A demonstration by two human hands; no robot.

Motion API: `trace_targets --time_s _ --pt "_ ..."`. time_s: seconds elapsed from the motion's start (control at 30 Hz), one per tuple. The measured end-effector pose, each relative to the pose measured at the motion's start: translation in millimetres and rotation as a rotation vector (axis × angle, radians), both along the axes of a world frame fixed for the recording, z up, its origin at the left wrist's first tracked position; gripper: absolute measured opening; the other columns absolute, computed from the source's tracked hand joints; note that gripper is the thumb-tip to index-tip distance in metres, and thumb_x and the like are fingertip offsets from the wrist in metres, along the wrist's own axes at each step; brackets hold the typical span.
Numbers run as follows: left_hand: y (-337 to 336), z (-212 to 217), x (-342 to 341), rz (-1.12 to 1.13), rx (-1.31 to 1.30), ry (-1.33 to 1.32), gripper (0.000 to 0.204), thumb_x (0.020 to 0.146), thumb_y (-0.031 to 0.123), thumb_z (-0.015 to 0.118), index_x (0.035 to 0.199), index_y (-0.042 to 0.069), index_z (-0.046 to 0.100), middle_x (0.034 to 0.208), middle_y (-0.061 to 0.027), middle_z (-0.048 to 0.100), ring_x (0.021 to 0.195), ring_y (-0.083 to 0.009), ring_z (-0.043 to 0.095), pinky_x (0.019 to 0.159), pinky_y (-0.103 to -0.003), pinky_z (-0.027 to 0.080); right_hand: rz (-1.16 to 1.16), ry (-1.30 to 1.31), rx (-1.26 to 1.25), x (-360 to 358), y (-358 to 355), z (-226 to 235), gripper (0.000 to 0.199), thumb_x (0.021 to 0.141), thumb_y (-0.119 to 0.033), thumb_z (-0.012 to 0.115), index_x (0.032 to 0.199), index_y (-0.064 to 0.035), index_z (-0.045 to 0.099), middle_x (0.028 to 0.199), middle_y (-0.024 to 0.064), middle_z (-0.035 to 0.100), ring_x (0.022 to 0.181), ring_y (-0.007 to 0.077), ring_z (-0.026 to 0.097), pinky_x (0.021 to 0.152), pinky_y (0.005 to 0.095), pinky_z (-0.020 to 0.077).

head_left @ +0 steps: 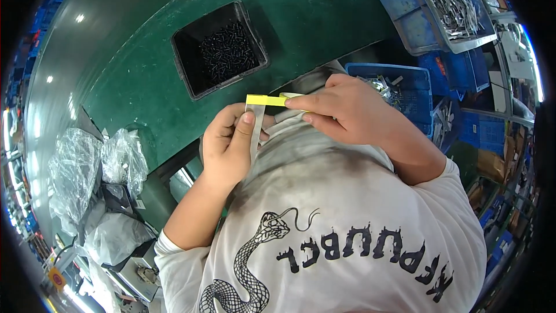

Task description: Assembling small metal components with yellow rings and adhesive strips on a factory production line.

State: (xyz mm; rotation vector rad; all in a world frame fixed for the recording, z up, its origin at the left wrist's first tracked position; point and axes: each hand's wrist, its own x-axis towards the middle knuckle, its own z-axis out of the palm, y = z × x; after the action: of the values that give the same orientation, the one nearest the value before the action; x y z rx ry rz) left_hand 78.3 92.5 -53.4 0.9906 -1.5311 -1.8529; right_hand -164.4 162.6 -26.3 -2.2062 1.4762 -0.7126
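Observation:
Upright in my left hand [227,145], between thumb and fingers, is a flat pale grey strip [256,130]. Yellow tape [274,101] lies across the strip's upper end and runs from there to the right. My right hand [350,110] pinches the tape between thumb and forefinger. A curved, pale yellow band of the tape shows by its fingertips; whether this is a roll is partly hidden by the hand. Both hands are close together in front of my shirt, at the near edge of the green table [301,23].
A black bin [188,61] of small dark cylindrical parts stands on the table. Blue crates [417,23] with thin metal pieces are at the far right, and a lower blue basket [394,71] sits beside my right arm. Clear plastic bags [75,168] lie at the left.

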Motion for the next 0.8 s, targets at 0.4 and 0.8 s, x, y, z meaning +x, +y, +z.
trace_targets --time_s 0.4,0.8 --pt "-5 8 -9 -0.034 0.214 0.068 0.018 0.101 0.016 0.06 0.098 -0.001 0.061 0.074 -0.0068 0.064 0.061 -0.0115 0.06 0.054 -0.025 0.049 0.141 0.335 -0.214 1 -1 2 0.034 0.078 -0.017 0.067 0.111 -0.0191 0.073 0.077 -0.0039 0.064 0.061 0.015 0.053 0.067 0.0315 0.0398" --pt "-79 76 -72 0.074 -0.203 -0.4 0.025 0.098 0.017 0.057 0.085 -0.002 0.064 0.069 -0.006 0.065 0.059 -0.0123 0.062 0.056 -0.027 0.048 0.001 0.494 -0.293 -30 -76 36 0.025 0.089 -0.018 0.062 0.111 -0.0233 0.072 0.068 0.0012 0.063 0.057 0.0241 0.055 0.064 0.0339 0.0431"
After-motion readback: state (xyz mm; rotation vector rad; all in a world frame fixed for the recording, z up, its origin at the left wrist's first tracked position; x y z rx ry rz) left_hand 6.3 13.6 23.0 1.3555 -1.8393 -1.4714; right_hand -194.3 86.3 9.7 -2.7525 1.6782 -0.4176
